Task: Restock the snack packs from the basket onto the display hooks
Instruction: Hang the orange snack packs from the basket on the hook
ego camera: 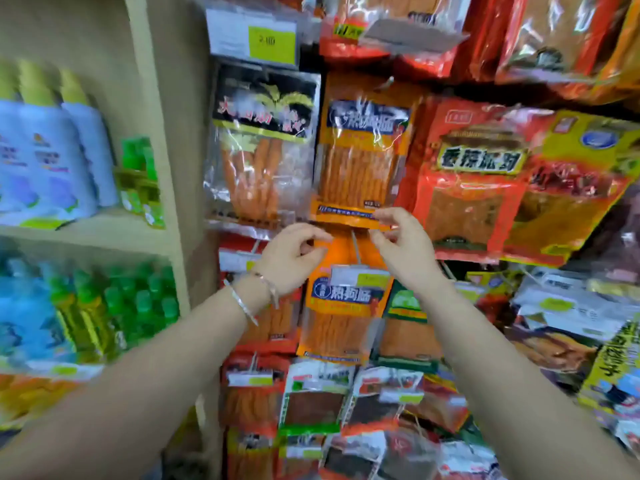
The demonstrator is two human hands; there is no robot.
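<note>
Fingers [308, 234] pinch orange pack [341, 327] top (hook [355, 248] between).

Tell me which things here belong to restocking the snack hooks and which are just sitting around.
In the job: orange snack pack, display hook, left hand, right hand.

Just there: blue bottles, green bottles, black-topped pack, red pack.
</note>
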